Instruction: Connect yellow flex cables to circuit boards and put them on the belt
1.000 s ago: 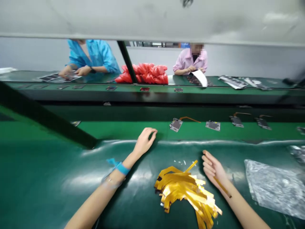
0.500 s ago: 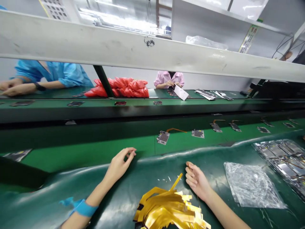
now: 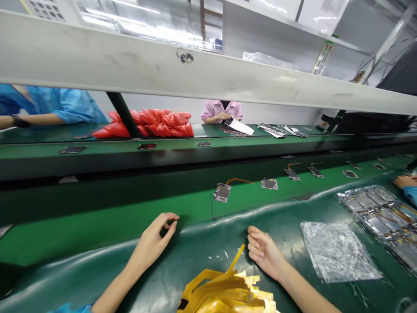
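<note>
My left hand (image 3: pixel 157 237) hovers over the near edge of the green belt, its fingers bent and a gap showing between thumb and fingers; nothing is in it. Above the bench mat, my right hand (image 3: pixel 265 252) is closed, thumb against curled fingers; whatever it may pinch is hidden or too small to name. Just left of it lies a pile of yellow-gold flex cables (image 3: pixel 221 291), one end sticking up near the fingers. Beyond my hands, on the belt, are a circuit board (image 3: pixel 222 192) with an orange flex cable and a plain circuit board (image 3: pixel 269 184).
A clear plastic bag (image 3: pixel 339 252) lies on the right of the mat, beside a tray of circuit boards (image 3: pixel 381 213). A co-worker's hand (image 3: pixel 405 180) shows at the right edge. Red bags (image 3: pixel 153 124) lie across the line near two people. A white beam (image 3: pixel 208 69) spans overhead.
The view has turned slightly right, bringing a co-worker's hand in at the right edge. Boards on the belt have barely shifted in view. My left hand has moved slightly down and left.
</note>
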